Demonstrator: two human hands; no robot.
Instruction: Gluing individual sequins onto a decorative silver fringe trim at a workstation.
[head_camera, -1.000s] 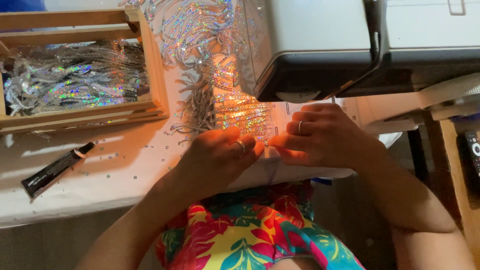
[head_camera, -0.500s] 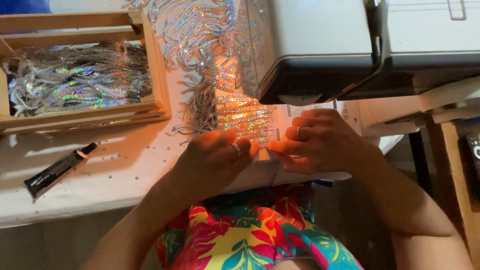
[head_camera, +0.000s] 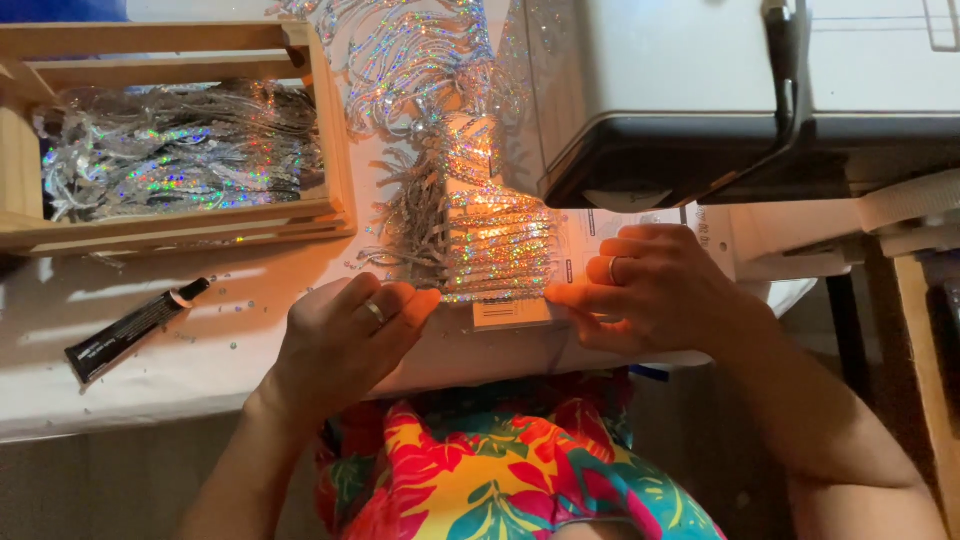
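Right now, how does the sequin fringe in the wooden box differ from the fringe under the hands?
The box fringe lies in a loose, tangled heap inside the wooden box; the table fringe is spread flat in neat rows. The box fringe is untouched, while the left hand and right hand press the table fringe's near edge. The table fringe glows orange; the box fringe looks silvery. Both are iridescent sequin strands.

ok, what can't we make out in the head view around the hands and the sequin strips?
- Left hand fingertips: curled under, contact with the sequin strips unclear.
- Small card under the strips: mostly covered by the strips and the right hand.
- Black tube: label too small.
- Wooden box: cut off at the left edge.
- Grey machine: cut off at the top.
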